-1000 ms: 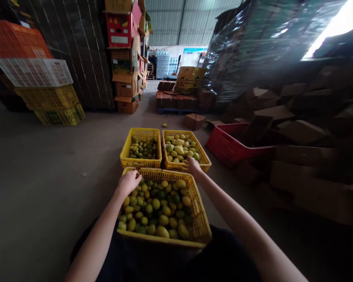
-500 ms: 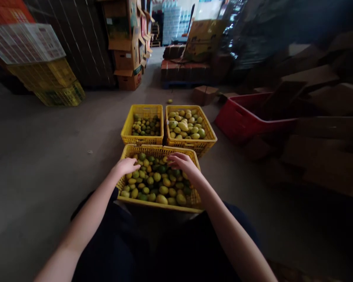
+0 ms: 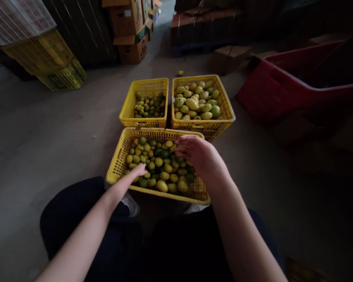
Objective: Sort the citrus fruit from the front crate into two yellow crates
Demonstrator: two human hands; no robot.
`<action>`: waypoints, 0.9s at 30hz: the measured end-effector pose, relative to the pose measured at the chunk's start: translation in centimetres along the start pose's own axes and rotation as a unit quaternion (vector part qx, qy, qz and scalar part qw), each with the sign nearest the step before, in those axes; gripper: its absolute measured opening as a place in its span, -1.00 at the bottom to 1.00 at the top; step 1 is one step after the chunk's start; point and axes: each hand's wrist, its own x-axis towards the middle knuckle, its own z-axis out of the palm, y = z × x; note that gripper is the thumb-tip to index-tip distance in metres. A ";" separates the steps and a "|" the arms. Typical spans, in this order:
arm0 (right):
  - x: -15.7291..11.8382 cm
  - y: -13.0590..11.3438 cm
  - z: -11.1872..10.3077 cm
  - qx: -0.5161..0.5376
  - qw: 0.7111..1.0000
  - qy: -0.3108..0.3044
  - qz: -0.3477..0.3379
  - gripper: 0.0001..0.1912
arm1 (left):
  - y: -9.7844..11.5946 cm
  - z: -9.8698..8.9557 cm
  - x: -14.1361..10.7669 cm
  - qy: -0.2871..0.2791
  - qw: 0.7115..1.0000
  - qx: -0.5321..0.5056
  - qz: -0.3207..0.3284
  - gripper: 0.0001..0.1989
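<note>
Directly in front of me, a yellow plastic crate (image 3: 113,166) holds many green and yellow oval fruits (image 3: 161,185) that look like mangoes. My left hand (image 3: 140,170) reaches down over the fruit in the left part of this crate. Its fingers look stretched out, partly hidden by the back of the hand, and no fruit shows in them. Above the crate's right side hovers my right hand (image 3: 200,156), fingers apart and bent a little, with nothing held. It hides some fruit and part of the far right rim.
Beyond stand two more yellow crates, the left one (image 3: 122,111) with smaller fruits and the right one (image 3: 228,113) with larger ones. A single fruit (image 3: 180,73) lies on the floor behind. A red bin (image 3: 261,90) is at right; stacked crates (image 3: 61,76) and cardboard boxes (image 3: 132,53) stand farther back.
The view has tilted down and closer to the crates. My left hand has moved inward and lower over the fruit; my right hand has lifted slightly and is still empty.
</note>
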 end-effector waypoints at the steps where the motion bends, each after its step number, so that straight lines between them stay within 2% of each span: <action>1: 0.0 -0.3 -0.1 0.012 1.000 -0.003 0.005 -0.88 | 0.7 0.8 0.8 0.018 1.000 -0.001 0.002 -0.57; 4: 0.0 -1.6 -0.9 0.055 0.998 -0.004 0.009 -0.89 | 2.9 2.7 3.4 0.051 0.999 0.009 0.012 -0.43; 6: 0.0 -2.3 -1.6 0.092 0.996 -0.001 0.012 -0.89 | 4.1 3.5 5.0 0.055 0.998 0.013 0.019 -0.42; 11: 0.3 -3.3 -3.1 0.179 0.984 0.023 0.004 -0.95 | 5.3 4.4 7.8 0.046 0.999 0.026 0.007 -0.42; 14: 0.4 -3.3 -3.1 0.217 0.975 0.037 0.012 -0.98 | 5.1 4.1 7.5 0.024 0.999 0.023 0.006 -0.36; 16: 0.4 -3.3 -2.8 0.234 0.971 0.042 0.024 -0.96 | 4.5 3.8 6.3 -0.003 1.000 0.011 0.010 -0.34; 19: 0.3 -3.2 -2.5 0.244 0.968 0.050 0.039 -0.94 | 3.3 3.3 3.8 -0.039 0.999 -0.020 0.009 -0.43; 21: 0.1 -3.0 -2.4 0.240 0.968 0.057 0.042 -0.93 | 2.6 2.4 2.3 -0.043 0.998 -0.049 0.003 -0.50; 23: -0.1 -2.6 -2.5 0.224 0.972 0.058 0.035 -0.93 | 2.5 0.5 1.0 -0.029 0.996 -0.081 0.004 -0.52; 25: -0.4 -2.0 -2.6 0.196 0.979 0.058 0.026 -0.93 | 3.3 -2.7 -0.6 -0.004 0.993 -0.116 0.014 -0.47; 27: -0.8 -1.4 -2.5 0.158 0.985 0.068 0.028 -0.92 | 5.2 -7.0 -3.2 0.022 0.986 -0.156 0.045 -0.36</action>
